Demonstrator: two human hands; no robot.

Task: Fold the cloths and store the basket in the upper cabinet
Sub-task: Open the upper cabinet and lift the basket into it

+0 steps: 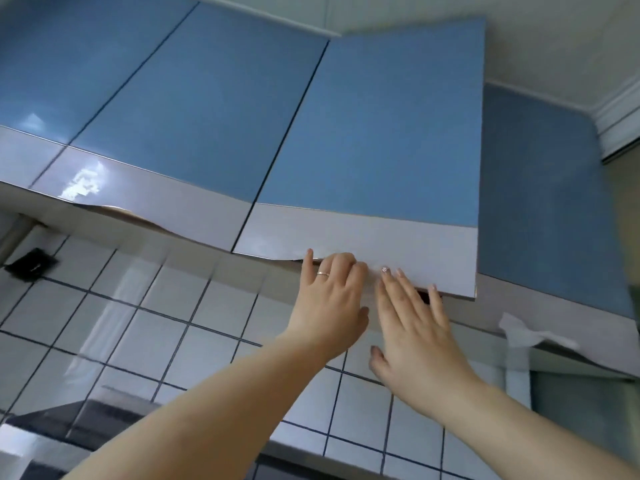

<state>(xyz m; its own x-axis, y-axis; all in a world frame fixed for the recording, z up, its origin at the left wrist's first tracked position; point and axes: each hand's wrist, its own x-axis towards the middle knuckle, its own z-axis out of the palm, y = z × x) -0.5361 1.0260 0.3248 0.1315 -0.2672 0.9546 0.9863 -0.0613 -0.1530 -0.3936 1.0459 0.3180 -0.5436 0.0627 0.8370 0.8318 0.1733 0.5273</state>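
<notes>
Both forearms reach up from the lower edge to one upper cabinet door (374, 150), ajar on its right side.

From left: closed blue doors above a white tiled wall (145, 327); the left hand (329, 306), ringed, curls its fingers over the ajar door's bottom edge; the right hand (412, 323) lies flat beside it, fingers spread, tips on the same edge, holding nothing. Neither basket nor cloths are in view. The step in hand appears to be working this door; whether it is opening or closing cannot be told. Next, both hands should move the door together.
</notes>
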